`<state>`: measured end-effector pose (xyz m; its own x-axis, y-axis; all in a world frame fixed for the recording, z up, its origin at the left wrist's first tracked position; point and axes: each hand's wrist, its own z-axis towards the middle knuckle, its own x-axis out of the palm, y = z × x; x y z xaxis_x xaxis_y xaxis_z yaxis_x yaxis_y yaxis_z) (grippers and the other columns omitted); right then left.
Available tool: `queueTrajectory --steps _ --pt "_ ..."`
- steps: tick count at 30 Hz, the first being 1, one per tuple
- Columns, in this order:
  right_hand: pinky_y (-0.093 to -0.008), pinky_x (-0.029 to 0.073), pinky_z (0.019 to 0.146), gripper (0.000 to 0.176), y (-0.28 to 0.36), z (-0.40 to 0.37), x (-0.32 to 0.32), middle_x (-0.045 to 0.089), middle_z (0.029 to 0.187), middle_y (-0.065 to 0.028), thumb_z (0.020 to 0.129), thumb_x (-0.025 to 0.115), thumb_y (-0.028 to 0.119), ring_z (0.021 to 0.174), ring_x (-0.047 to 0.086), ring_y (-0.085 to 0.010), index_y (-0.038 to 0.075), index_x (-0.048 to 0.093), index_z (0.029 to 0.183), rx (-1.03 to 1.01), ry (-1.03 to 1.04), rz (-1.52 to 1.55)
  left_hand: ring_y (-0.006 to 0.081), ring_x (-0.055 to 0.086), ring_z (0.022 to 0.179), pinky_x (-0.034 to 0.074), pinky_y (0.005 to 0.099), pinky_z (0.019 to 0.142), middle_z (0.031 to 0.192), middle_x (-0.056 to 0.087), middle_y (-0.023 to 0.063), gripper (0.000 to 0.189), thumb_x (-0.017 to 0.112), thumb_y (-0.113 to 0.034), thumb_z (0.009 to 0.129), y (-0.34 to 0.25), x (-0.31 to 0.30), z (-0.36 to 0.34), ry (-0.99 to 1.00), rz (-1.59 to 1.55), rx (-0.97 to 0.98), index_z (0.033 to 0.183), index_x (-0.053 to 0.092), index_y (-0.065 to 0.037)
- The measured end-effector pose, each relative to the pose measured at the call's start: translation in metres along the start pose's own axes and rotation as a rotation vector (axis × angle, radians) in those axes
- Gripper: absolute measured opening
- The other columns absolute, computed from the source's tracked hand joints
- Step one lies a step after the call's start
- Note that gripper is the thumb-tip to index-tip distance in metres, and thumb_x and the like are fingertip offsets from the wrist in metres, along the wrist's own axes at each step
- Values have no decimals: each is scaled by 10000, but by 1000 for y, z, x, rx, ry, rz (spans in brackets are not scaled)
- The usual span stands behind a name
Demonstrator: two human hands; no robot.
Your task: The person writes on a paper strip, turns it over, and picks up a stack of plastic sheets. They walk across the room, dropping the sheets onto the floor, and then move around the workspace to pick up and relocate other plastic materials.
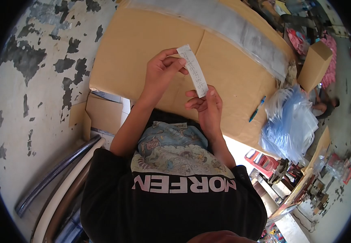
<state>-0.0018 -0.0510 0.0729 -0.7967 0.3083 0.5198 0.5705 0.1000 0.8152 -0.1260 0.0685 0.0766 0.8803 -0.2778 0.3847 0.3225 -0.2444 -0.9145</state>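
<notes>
A narrow white paper strip [194, 73] with rows of small writing is stretched between my two hands, tilted down to the right. My left hand [163, 71] pinches its upper end between thumb and fingers. At the lower end, my right hand [208, 107] grips the strip with the thumb near its edge and the other fingers curled. The writing is too small to read. Beneath both hands lies a broad surface covered with brown cardboard [143, 36]. A blue pen [257, 109] rests on that surface, to the right of my right hand.
A pile of clear plastic bags [289, 125] sits at the right edge of the surface, near an open cardboard box [315, 65]. Long pipes [57, 190] lean at lower left beside a peeling wall [41, 81]. Another person [325, 108] is at far right.
</notes>
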Motion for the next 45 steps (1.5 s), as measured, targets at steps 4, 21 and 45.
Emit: queueTrajectory --steps 4,21,45 --pt "-315 530 640 434 -2 0 -3 617 930 -185 969 346 366 690 633 -194 -23 471 1116 -1 23 -15 131 613 701 494 250 689 842 656 106 333 607 -67 836 3 -2 1 -9 -5 6 1132 509 49" --pt "-322 542 605 433 -4 11 -23 637 906 -195 968 305 302 668 636 -214 -62 480 1125 319 98 476 136 617 692 491 242 663 826 656 111 350 611 -77 836 5 3 10 35 33 -9 1142 515 64" --pt "-316 534 608 422 -11 19 -20 637 947 -178 968 310 302 688 639 -216 -31 460 1178 334 114 472 167 627 753 496 283 735 877 644 114 333 528 -113 887 -2 -4 5 81 6 -18 1190 506 26"
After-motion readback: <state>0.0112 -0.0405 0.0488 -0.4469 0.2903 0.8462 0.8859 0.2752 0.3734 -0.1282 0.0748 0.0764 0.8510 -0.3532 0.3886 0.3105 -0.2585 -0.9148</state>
